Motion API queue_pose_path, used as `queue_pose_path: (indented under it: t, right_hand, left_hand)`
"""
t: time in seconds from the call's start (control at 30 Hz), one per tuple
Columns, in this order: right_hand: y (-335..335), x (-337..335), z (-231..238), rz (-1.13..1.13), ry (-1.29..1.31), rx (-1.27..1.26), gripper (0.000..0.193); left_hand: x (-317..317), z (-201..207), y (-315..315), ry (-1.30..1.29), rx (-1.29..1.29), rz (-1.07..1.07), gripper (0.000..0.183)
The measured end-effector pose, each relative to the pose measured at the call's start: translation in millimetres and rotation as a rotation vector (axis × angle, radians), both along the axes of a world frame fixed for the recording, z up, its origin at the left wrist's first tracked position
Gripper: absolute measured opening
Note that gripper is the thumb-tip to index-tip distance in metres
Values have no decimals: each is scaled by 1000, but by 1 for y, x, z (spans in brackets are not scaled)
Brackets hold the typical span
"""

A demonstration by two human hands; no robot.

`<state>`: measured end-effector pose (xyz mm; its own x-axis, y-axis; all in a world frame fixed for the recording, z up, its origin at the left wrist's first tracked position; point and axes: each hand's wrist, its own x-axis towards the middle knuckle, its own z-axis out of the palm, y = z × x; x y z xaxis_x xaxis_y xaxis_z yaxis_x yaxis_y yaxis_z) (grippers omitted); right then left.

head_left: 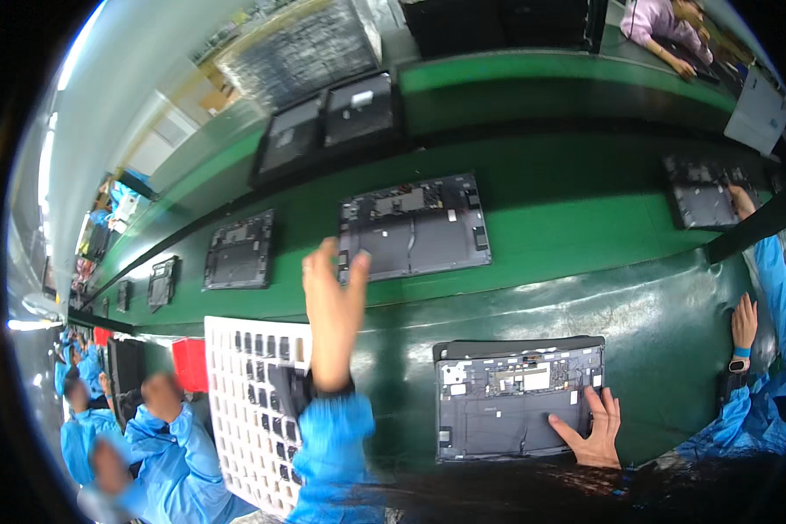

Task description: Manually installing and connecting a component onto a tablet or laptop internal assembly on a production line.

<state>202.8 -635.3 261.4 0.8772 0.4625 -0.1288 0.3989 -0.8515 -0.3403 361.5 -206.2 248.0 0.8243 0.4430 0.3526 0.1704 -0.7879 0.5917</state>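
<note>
— Head view: left hand [332, 306] raised at centre frame, fingers spread, grip holding nothing, above the white tray [253, 410].
— Right hand [596, 428] lies flat, open, on the laptop base [520, 397], lower right on the green worktop [672, 314].

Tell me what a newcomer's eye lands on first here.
The raised left hand in a blue sleeve, fingers spread, reaching over the bright green conveyor belt toward a grey open laptop chassis on it. Nearer, the right hand lies flat on another dark open laptop base, while a white gridded plastic parts tray sits at lower left.
</note>
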Motion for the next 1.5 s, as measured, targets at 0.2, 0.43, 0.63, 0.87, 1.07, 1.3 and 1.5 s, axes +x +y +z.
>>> queue_pose_path:
  t: [0.2,0.43,0.63,0.87,1.07,1.3,1.5]
  right_hand:
    - [5,6,-23,9,-98,213,80]
    - [37,52,-23,49,-248,279,74]
    - [95,158,-42,19,-393,404,72]
    - [121,275,-53,-49,-398,384,71]
    - [63,232,-19,11,-281,545,61]
    - [-50,101,-66,-306,-75,821,31]
    - [-37,59,-62,-344,-196,783,19]
  left_hand:
    - [34,-58,49,393,-86,338,80]
    - [23,-36,45,-236,-1049,197,63]
    - [-82,63,71,-438,-1081,92,61]
    - [-204,-16,-75,-127,-763,101,69]
    - [-216,-44,-121,-31,-904,40,64]
    - [-179,-15,60,-9,216,506,31]
    - [-184,-49,107,-169,6,373,13]
